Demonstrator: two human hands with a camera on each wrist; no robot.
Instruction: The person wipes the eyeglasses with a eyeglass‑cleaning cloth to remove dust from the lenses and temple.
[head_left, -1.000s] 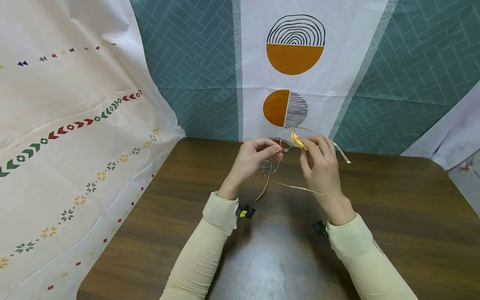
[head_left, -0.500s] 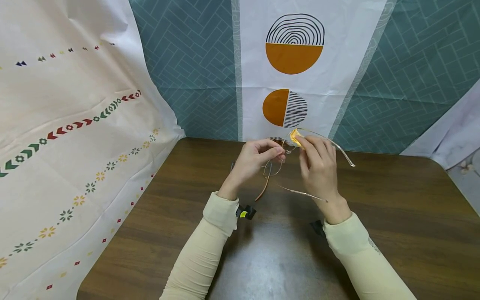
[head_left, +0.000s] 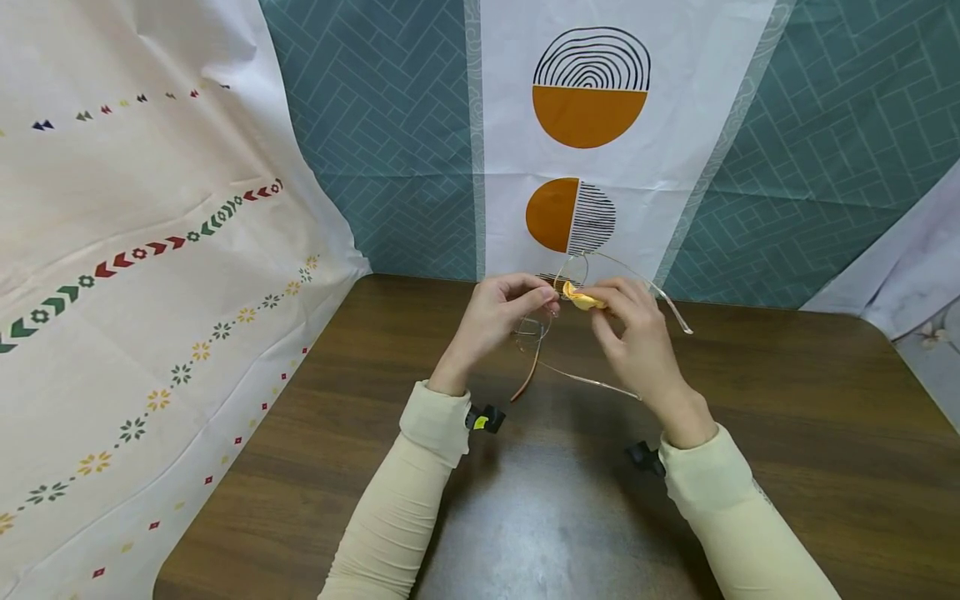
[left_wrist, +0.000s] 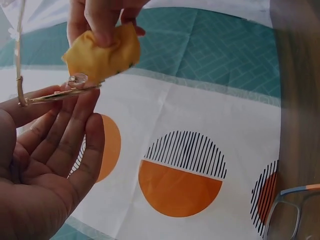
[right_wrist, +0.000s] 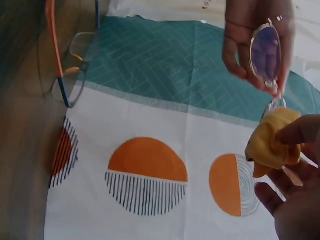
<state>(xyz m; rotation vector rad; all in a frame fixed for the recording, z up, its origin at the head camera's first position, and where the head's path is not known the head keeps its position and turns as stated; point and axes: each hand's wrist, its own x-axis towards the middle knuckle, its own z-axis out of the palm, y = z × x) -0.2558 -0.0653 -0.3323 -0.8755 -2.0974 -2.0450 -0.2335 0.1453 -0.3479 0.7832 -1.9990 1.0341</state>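
Note:
My left hand [head_left: 498, 312] pinches thin gold wire-rimmed glasses [head_left: 596, 382] near the bridge, raised above the table with both temples spread toward me. In the right wrist view one round lens [right_wrist: 266, 52] looks bluish. A crumpled yellow cloth [head_left: 583, 298] is held between the thumb and fingers of my right hand [head_left: 637, 329]. The cloth lies against the other lens and hides part of it, as the left wrist view shows with the bunched cloth [left_wrist: 105, 52] at the rim. Beyond the left hand, a second pair of glasses [head_left: 528, 382] with orange-and-blue temples rests on the table.
The brown wooden table [head_left: 315, 483] ends at a patterned teal and white cloth backdrop [head_left: 390, 150]. A white embroidered curtain [head_left: 150, 317] hangs along the left side. Both wrists wear small black cameras, one of them the left wrist camera [head_left: 486, 418].
My right hand has moved the yellow cloth down and left across the lens. The left hand and the wire-rimmed glasses have shifted slightly left. The second pair has stayed put.

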